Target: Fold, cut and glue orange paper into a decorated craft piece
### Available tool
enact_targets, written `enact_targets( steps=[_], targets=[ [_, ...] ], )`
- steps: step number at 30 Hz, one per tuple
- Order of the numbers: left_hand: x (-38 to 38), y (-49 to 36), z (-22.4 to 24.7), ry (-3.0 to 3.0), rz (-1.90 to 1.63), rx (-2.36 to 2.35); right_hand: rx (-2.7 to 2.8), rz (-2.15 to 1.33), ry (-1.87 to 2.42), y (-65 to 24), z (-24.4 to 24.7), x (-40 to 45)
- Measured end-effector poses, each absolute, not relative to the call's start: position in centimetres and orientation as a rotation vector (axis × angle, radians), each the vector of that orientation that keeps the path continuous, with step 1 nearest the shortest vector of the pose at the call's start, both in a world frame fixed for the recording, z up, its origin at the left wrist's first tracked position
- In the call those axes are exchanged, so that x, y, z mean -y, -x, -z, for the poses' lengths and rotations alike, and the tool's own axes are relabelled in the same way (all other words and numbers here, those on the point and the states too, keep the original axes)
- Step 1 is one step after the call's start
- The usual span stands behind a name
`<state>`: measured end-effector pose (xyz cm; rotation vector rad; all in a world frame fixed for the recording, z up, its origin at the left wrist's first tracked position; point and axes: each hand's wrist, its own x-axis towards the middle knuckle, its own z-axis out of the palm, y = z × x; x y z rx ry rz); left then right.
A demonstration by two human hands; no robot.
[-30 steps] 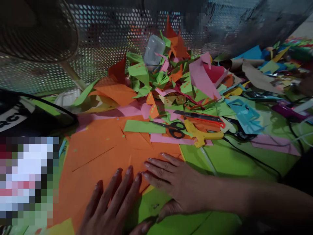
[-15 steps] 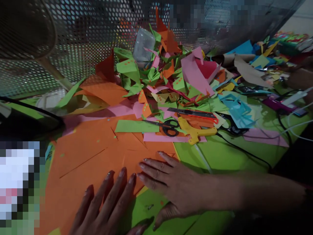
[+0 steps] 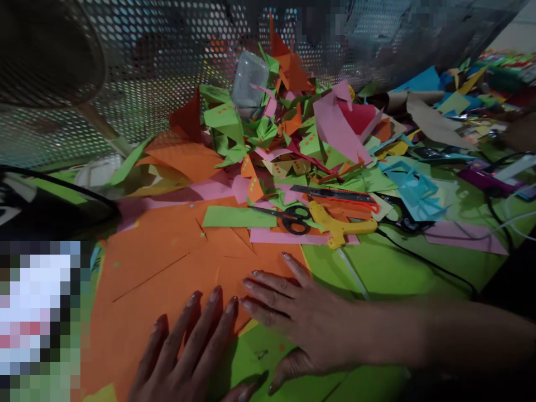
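Spread flat on the work surface is a large orange paper sheet, with cut lines in it. My left hand rests on its near part, fingers stretched out and apart. Across the sheet's right edge lies my right hand, also flat with spread fingers, its palm over the green surface. Neither hand grips anything. Just beyond my fingers are black scissors on a green paper strip, a yellow glue gun with a glue stick in it, and a box cutter with red edging.
Behind these rises a heap of coloured paper scraps with a clear plastic container on top. A perforated metal panel stands at the back. A fan is at the left. Cables and a purple device lie at the right.
The whole view has shifted a little, so things appear slightly farther right. Both hands stay flat in nearly the same places on the paper.
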<state>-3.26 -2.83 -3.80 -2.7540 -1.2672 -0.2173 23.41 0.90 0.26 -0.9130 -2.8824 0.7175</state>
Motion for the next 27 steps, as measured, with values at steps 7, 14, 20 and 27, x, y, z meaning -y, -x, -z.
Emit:
enact_targets(
  steps=[7, 14, 20, 27],
  targets=[
    [3.0, 2.4, 2.7, 2.723, 0.141, 1.272, 2.892, -0.611, 0.884, -23.7, 0.6, -0.8],
    [3.0, 2.2, 2.4, 2.708, 0.155, 1.283, 2.868, -0.518, 0.863, -23.9, 1.1, -0.8],
    [3.0, 2.2, 2.9, 2.678, 0.231, 1.238, 2.888, -0.530, 0.840, -24.0, 1.2, -0.9],
    [2.8, 1.9, 2.6, 2.687, 0.175, 1.259, 2.882, -0.552, 0.849, -23.9, 1.1, -0.9]
  ],
)
